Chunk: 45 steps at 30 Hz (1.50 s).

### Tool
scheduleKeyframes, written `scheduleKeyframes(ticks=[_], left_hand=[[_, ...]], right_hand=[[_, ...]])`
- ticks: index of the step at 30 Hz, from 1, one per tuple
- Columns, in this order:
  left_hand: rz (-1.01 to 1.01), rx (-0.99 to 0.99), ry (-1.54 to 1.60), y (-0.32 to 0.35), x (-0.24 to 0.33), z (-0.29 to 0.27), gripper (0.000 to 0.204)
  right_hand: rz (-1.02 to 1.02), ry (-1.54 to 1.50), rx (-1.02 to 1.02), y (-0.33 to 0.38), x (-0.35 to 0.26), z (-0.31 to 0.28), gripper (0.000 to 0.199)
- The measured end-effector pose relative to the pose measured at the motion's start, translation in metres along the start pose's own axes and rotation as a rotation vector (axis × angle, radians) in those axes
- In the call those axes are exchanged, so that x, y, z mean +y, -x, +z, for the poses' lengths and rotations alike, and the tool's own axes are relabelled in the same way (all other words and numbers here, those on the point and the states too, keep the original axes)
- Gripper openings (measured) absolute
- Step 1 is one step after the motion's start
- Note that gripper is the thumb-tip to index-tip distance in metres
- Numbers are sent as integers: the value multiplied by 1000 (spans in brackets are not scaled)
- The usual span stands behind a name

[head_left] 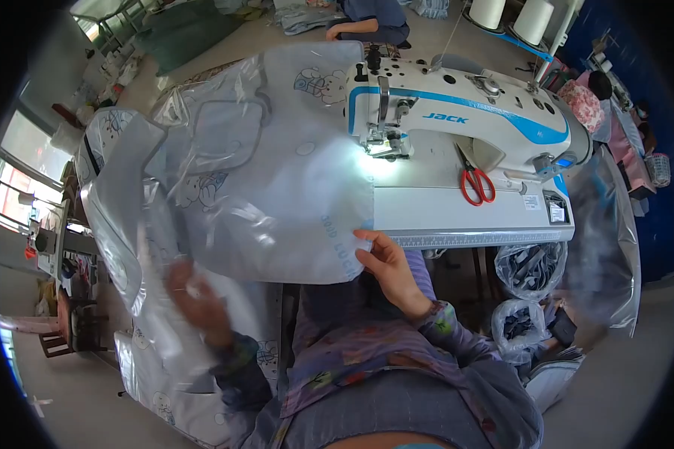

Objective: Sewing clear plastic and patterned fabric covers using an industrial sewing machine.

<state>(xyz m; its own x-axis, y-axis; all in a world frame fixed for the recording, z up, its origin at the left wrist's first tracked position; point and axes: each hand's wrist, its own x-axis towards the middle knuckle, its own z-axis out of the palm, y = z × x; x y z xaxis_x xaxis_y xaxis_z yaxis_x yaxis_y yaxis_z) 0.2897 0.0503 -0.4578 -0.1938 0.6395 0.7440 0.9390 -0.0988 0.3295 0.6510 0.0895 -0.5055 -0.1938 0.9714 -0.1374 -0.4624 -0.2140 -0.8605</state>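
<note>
A large pale grey-white sheet of coated, shiny fabric point(277, 172) with cartoon prints and a stitched pocket lies across the left of the sewing machine. Its right edge runs under the lit needle area. My right hand point(389, 269) pinches the near right corner of this sheet between thumb and fingers, just off the front edge of the machine bed. Over the hanging folds on the left, my left hand point(198, 299) is smeared by motion, so whether it grips the material cannot be made out. The white and blue sewing machine point(464, 105) stands beyond my right hand.
Red-handled scissors point(477, 185) lie on the machine bed. Two thread cones point(532, 21) stand at the back right. Bags of dark scraps point(530, 269) hang below the bed's right end. A person point(374, 22) crouches on the floor at the far side. A wooden chair point(71, 325) stands left.
</note>
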Motion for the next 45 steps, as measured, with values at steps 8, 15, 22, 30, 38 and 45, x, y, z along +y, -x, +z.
scheduleKeyframes(ticks=[8, 15, 22, 30, 38, 45], left_hand=[[500, -454, 37, -3, -29, 58, 31], [428, -784, 196, -9, -41, 34, 21], [-95, -787, 255, 15, -10, 38, 17], [-4, -903, 91, -17, -23, 59, 20], [690, -753, -134, -53, -2, 63, 43], [303, -900, -169, -68, 1, 109, 32]], right_hand=[[-6, 544, -17, -10, -46, -12, 44], [-147, 926, 97, -133, -67, -44, 39], [-118, 1017, 134, -151, -67, -58, 26], [-87, 851, 80, -146, -72, -58, 37], [-6, 847, 31, -147, -77, -57, 47], [-1, 828, 22, -147, -76, -57, 50]])
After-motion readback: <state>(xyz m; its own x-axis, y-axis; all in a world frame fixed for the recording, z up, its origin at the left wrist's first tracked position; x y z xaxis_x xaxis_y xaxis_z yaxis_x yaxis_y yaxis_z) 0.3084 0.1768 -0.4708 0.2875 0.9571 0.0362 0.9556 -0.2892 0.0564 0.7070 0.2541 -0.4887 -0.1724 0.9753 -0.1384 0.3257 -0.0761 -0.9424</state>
